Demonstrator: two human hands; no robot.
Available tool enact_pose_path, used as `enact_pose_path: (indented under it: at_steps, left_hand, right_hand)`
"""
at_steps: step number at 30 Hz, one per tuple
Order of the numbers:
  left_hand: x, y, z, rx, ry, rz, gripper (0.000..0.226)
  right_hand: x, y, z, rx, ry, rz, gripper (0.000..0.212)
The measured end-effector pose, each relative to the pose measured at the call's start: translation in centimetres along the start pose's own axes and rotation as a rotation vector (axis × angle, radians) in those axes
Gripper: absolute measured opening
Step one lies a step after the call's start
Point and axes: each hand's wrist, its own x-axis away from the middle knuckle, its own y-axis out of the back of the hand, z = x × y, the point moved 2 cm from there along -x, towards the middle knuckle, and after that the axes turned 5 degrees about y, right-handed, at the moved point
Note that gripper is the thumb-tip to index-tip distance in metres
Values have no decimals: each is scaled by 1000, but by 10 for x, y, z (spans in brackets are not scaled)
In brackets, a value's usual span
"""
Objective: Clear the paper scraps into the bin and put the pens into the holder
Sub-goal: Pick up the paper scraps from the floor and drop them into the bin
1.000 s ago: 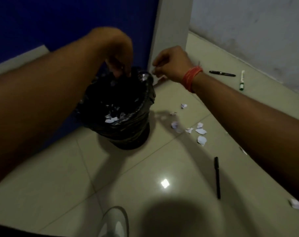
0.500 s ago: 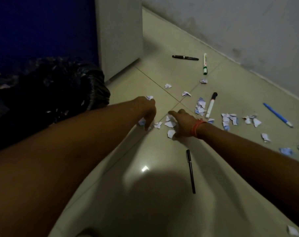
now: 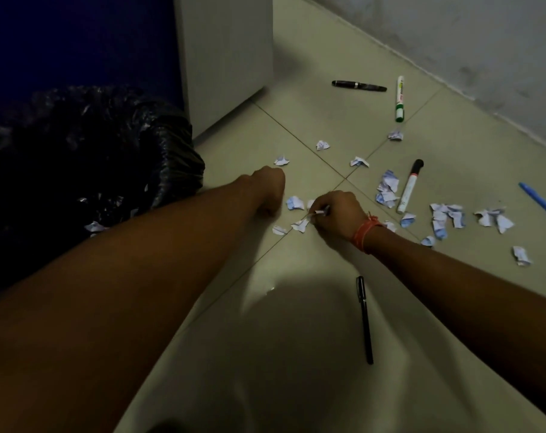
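Note:
Several white and blue paper scraps (image 3: 387,190) lie scattered over the tiled floor. My right hand (image 3: 335,214) is down on the floor, its fingers pinched on a paper scrap (image 3: 318,212). My left hand (image 3: 267,195) hangs curled just left of it, beside another scrap (image 3: 295,203); I cannot see anything in it. The bin lined with a black bag (image 3: 171,157) stands at the left with scraps inside. Pens lie around: a black pen (image 3: 364,320), a black-capped marker (image 3: 409,185), a green marker (image 3: 399,98), a black fountain pen (image 3: 359,85), a blue pen (image 3: 540,201).
A white cabinet corner (image 3: 225,57) stands behind the bin, next to a dark blue wall. A grey wall (image 3: 453,42) runs along the far right. My own shadow covers the near floor tiles. No pen holder is in view.
Both hands left the bin and came down to the floor scraps. Since half a second ago my right hand has closed on a scrap and my left hand has curled.

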Motion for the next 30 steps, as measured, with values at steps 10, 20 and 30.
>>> enact_pose_path:
  at_steps: [10, 20, 30]
  left_hand:
    - [-13, 23, 8, 300, 136, -196, 49]
    - [-23, 15, -1, 207, -24, -131, 63]
    - [-21, 15, 0, 325, -46, -201, 42]
  right_hand:
    - [-6, -16, 30, 63, -30, 129, 103]
    - [-21, -24, 33, 183, 120, 127, 58]
    - [-8, -30, 27, 241, 300, 59, 25]
